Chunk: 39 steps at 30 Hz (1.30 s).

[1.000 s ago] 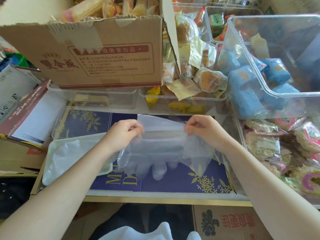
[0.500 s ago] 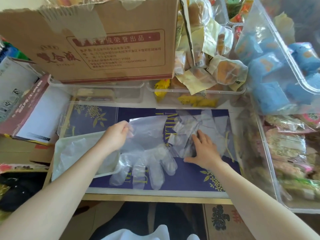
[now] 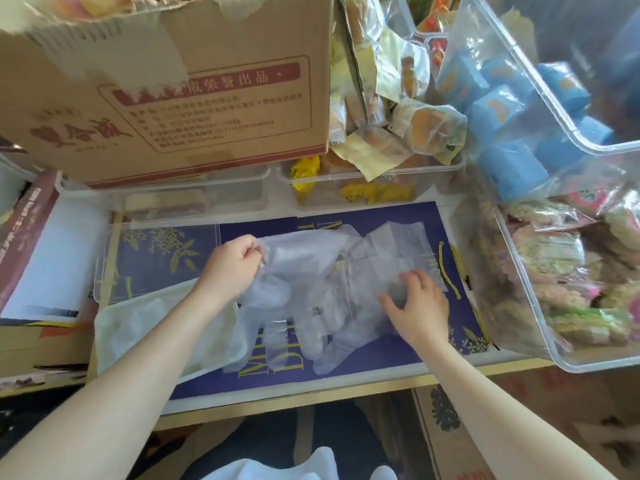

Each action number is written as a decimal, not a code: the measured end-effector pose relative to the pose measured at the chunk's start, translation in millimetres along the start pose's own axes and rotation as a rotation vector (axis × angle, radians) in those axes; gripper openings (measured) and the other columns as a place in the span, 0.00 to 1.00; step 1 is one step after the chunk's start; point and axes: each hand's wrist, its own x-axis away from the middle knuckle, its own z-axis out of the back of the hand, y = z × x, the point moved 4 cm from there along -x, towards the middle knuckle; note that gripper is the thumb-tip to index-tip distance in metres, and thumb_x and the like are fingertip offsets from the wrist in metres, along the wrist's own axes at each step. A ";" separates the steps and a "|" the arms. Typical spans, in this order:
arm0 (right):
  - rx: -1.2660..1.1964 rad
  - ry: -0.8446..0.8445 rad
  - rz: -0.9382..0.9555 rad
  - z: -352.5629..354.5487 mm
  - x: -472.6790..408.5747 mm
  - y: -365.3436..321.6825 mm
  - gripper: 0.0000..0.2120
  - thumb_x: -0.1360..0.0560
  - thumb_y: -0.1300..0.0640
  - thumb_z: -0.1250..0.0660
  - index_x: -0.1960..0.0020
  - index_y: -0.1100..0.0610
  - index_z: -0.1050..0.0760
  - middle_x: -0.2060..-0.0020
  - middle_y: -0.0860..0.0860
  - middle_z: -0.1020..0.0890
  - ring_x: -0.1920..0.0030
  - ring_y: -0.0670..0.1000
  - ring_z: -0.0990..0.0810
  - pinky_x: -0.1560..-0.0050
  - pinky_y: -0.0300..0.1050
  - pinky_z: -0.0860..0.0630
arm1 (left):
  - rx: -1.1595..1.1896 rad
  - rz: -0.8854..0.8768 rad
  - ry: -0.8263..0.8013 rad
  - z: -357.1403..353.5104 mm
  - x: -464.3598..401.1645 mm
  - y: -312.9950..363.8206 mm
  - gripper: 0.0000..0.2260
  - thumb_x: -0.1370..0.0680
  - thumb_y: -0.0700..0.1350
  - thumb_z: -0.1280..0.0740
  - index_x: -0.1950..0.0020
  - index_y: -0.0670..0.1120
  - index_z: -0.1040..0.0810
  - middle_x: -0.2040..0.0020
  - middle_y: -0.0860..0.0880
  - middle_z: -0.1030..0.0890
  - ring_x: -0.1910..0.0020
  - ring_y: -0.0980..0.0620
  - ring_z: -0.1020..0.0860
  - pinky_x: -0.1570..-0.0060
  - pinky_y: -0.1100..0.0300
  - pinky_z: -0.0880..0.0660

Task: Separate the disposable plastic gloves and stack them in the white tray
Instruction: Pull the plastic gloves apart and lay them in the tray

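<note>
Snack bins and a cardboard box (image 3: 166, 98) crowd the blue mat (image 3: 363, 368). The left hand (image 3: 232, 268) pinches a glove (image 3: 298, 271) beside the white tray (image 3: 114, 327). The right hand (image 3: 420, 306), fingers curled, presses the glove pile (image 3: 377, 268).

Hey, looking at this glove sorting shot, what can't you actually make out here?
- Head view: how many gloves are in the clear pile; transparent layers overlap.
- White tray contents; the left forearm covers part.
- Cardboard box small print; blurred.
- Right hand fingertip grip; film and blur obscure it.
</note>
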 end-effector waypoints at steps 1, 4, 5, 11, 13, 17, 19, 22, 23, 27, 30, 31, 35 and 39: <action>0.002 0.013 -0.193 2.5 0.1 7.0 0.33 0.27 0.41 0.35 0.29 0.56 0.38 0.29 0.56 0.36 0.31 0.60 0.37 0.33 0.56 0.39 | 0.004 0.003 -0.007 -0.9 -1.2 0.0 0.09 0.25 0.36 0.43 0.60 0.41 0.24 0.66 0.53 0.22 0.58 0.39 0.22 0.56 0.50 0.26; -0.028 -0.028 -0.466 0.3 1.6 14.1 0.39 0.28 0.44 0.31 0.27 0.61 0.46 0.31 0.60 0.36 0.32 0.63 0.37 0.35 0.57 0.38 | 0.004 0.000 -0.024 -3.1 -2.9 1.5 0.10 0.23 0.39 0.43 0.59 0.42 0.24 0.64 0.49 0.20 0.56 0.41 0.22 0.58 0.54 0.29; -0.034 -0.033 -0.496 -2.4 0.7 14.2 0.36 0.27 0.47 0.31 0.28 0.62 0.44 0.31 0.61 0.34 0.33 0.63 0.36 0.35 0.57 0.37 | 0.000 -0.004 -0.023 -3.1 -3.4 1.8 0.10 0.22 0.41 0.42 0.59 0.41 0.24 0.62 0.46 0.19 0.56 0.41 0.22 0.60 0.56 0.31; -0.213 -0.027 -0.557 -13.5 -7.8 13.9 0.06 0.25 0.57 0.36 0.49 0.55 0.25 0.47 0.60 0.21 0.43 0.63 0.26 0.43 0.55 0.29 | -0.022 -0.032 -0.030 4.8 -8.1 -2.7 0.12 0.20 0.43 0.44 0.58 0.40 0.24 0.56 0.43 0.21 0.54 0.45 0.25 0.60 0.58 0.35; -0.262 -0.012 -0.511 -8.7 -9.3 15.5 0.08 0.25 0.58 0.38 0.63 0.54 0.26 0.55 0.60 0.20 0.49 0.63 0.25 0.50 0.53 0.25 | -0.021 -0.050 -0.036 8.9 -9.6 -6.1 0.13 0.19 0.43 0.44 0.57 0.39 0.24 0.56 0.42 0.21 0.53 0.44 0.25 0.61 0.58 0.35; -0.549 -0.028 -0.460 9.5 -6.3 10.2 0.06 0.24 0.58 0.38 0.58 0.58 0.28 0.66 0.53 0.25 0.60 0.56 0.25 0.57 0.50 0.26 | 0.047 -0.058 -0.028 17.3 -11.8 -8.5 0.13 0.19 0.43 0.43 0.58 0.40 0.23 0.57 0.44 0.20 0.53 0.45 0.24 0.58 0.58 0.35; -0.716 -0.009 -0.423 26.1 -5.8 3.7 0.09 0.23 0.55 0.37 0.61 0.59 0.28 0.69 0.53 0.25 0.66 0.54 0.25 0.57 0.51 0.24 | 0.085 -0.076 -0.022 20.8 -11.6 -4.0 0.13 0.19 0.43 0.42 0.61 0.43 0.24 0.58 0.46 0.20 0.55 0.48 0.25 0.59 0.62 0.34; -0.694 0.110 -0.337 63.2 -4.1 -11.1 0.18 0.22 0.53 0.40 0.67 0.62 0.31 0.73 0.54 0.32 0.69 0.52 0.33 0.65 0.44 0.35 | 0.165 -0.101 -0.005 25.6 -9.5 10.5 0.13 0.20 0.43 0.42 0.62 0.43 0.25 0.61 0.50 0.22 0.58 0.52 0.27 0.59 0.67 0.35; -0.664 0.154 -0.316 76.3 -1.5 -17.3 0.20 0.22 0.52 0.41 0.70 0.60 0.34 0.74 0.53 0.33 0.69 0.52 0.35 0.66 0.44 0.38 | 0.207 -0.103 0.001 26.3 -9.8 15.7 0.13 0.20 0.44 0.42 0.62 0.42 0.24 0.62 0.51 0.23 0.58 0.53 0.27 0.58 0.66 0.35; -0.560 0.147 -0.252 105.6 13.0 -48.6 0.25 0.22 0.53 0.45 0.75 0.60 0.29 0.76 0.50 0.25 0.70 0.53 0.28 0.63 0.44 0.31 | 0.382 -0.133 0.002 24.4 -8.0 40.0 0.15 0.27 0.51 0.41 0.66 0.43 0.24 0.65 0.47 0.22 0.60 0.51 0.27 0.57 0.57 0.34; -0.618 0.003 -0.197 103.7 24.7 -76.1 0.25 0.23 0.55 0.47 0.72 0.64 0.22 0.74 0.53 0.19 0.70 0.52 0.22 0.63 0.42 0.27 | 0.398 -0.205 -0.093 12.0 1.7 58.5 0.15 0.27 0.53 0.42 0.64 0.45 0.22 0.62 0.43 0.19 0.61 0.50 0.26 0.56 0.55 0.32; -0.645 -0.027 -0.171 102.2 28.9 -86.1 0.24 0.24 0.55 0.47 0.73 0.63 0.23 0.74 0.54 0.19 0.70 0.51 0.23 0.65 0.42 0.29 | 0.402 -0.219 -0.132 6.9 6.7 63.5 0.15 0.27 0.54 0.41 0.62 0.46 0.21 0.63 0.43 0.19 0.62 0.51 0.26 0.57 0.55 0.32; -0.790 -0.087 -0.037 96.4 40.3 -121.1 0.25 0.20 0.53 0.46 0.73 0.59 0.26 0.74 0.57 0.22 0.73 0.51 0.28 0.69 0.40 0.33 | 0.362 -0.278 -0.244 -6.2 29.1 79.9 0.11 0.22 0.52 0.39 0.56 0.51 0.18 0.62 0.46 0.18 0.63 0.52 0.26 0.60 0.55 0.30; -0.831 0.004 0.067 101.4 41.8 -137.7 0.20 0.20 0.55 0.43 0.69 0.60 0.29 0.76 0.50 0.26 0.75 0.45 0.30 0.70 0.35 0.33 | 0.394 -0.304 -0.301 -3.5 48.2 95.0 0.12 0.20 0.49 0.40 0.52 0.51 0.17 0.56 0.51 0.15 0.52 0.49 0.19 0.50 0.54 0.25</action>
